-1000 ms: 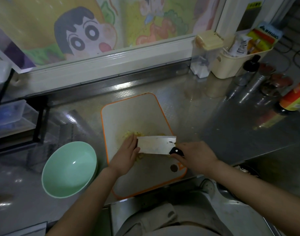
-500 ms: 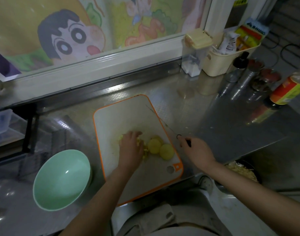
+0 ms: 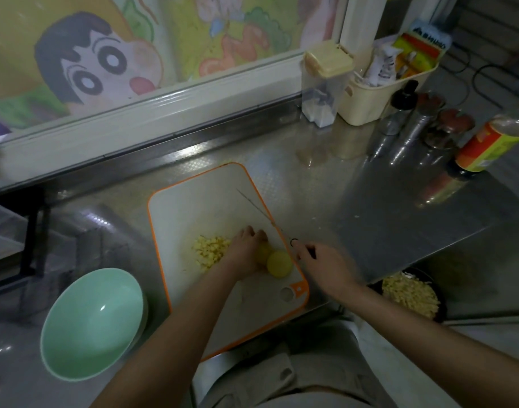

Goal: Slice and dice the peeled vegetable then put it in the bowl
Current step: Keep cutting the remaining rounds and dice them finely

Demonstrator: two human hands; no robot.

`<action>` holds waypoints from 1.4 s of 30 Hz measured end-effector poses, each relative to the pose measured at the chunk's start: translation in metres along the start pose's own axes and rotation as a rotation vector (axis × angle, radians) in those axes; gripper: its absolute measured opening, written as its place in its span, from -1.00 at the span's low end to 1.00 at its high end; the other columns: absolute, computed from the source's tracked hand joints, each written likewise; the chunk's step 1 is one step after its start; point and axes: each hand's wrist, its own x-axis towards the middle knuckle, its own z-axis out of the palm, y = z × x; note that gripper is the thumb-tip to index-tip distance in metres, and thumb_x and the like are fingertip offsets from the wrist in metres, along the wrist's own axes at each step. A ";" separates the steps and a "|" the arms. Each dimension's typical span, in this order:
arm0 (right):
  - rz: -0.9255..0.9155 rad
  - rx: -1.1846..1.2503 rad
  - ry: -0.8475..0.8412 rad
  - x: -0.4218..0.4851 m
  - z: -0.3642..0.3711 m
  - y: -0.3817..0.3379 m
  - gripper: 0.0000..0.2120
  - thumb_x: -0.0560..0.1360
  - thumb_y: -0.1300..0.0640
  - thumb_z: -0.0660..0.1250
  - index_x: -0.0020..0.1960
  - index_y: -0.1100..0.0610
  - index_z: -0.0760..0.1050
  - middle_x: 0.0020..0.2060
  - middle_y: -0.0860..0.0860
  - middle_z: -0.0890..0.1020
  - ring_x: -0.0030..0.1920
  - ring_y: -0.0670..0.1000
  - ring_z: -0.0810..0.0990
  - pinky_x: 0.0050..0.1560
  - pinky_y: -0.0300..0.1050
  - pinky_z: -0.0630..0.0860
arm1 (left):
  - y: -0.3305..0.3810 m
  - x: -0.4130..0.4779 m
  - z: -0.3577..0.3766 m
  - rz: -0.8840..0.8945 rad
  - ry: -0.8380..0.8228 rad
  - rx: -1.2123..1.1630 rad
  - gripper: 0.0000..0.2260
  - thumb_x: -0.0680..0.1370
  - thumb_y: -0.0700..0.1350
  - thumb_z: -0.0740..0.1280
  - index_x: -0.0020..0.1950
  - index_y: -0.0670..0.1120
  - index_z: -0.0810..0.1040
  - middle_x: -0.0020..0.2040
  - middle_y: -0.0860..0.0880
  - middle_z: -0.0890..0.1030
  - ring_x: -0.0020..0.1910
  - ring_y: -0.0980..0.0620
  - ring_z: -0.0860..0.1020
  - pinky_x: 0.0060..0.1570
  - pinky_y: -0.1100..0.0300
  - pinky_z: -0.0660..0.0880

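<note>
A white cutting board with an orange rim (image 3: 193,207) lies on the steel counter. A pile of diced yellow vegetable (image 3: 209,250) sits on it. Just right of the pile are two round peeled yellow pieces (image 3: 279,264). My left hand (image 3: 246,250) curls over the left piece and holds it down. My right hand (image 3: 325,265) grips the black handle of a knife (image 3: 259,209) at the board's right edge; its blade shows edge-on as a thin line pointing away. An empty green bowl (image 3: 90,322) stands left of the board.
A dark bowl of diced yellow pieces (image 3: 409,295) sits below the counter edge at the right. Bottles, jars and a can (image 3: 490,148) crowd the back right, beside a cream basket (image 3: 378,83) and a clear container (image 3: 323,81). A window sill runs along the back.
The knife has gone from lying broadside against the diced pile to standing edge-on at the board's right edge. My left hand has shifted right from the pile onto the round pieces.
</note>
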 end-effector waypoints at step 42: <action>-0.032 0.168 -0.241 -0.004 0.047 -0.024 -0.58 0.62 -0.02 0.10 -0.36 0.09 0.41 -0.49 0.00 0.41 -0.49 -0.07 0.36 -0.36 -0.14 0.30 | -0.047 -0.102 0.002 -0.350 0.930 -0.482 -0.86 0.41 -0.26 0.44 -0.06 -0.17 0.58 -0.10 -0.12 0.60 -0.08 -0.09 0.56 -0.10 0.31 0.31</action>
